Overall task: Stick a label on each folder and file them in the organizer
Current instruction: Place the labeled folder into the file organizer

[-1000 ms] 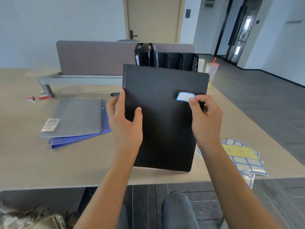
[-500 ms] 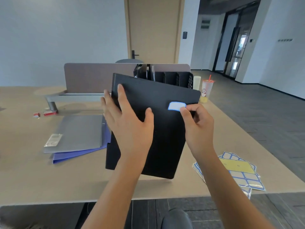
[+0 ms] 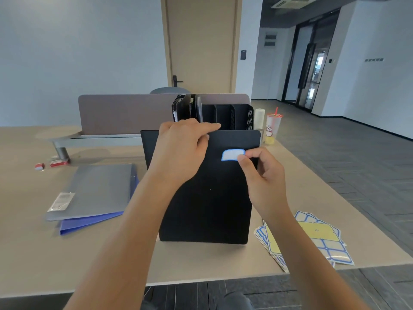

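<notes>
Head view: the left hand (image 3: 181,151) grips the top edge of the black folder (image 3: 207,198), propped upright on the desk (image 3: 33,253) before the organizer (image 3: 232,117). The right hand (image 3: 261,175) pinches the label (image 3: 232,155) against its cover. Released unpressed, the label could wrinkle, skew or peel; the folder may slip.

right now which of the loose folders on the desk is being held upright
The black folder, standing on its bottom edge, gripped by the left hand. The grey folder and blue folder lie flat, stacked.
</notes>
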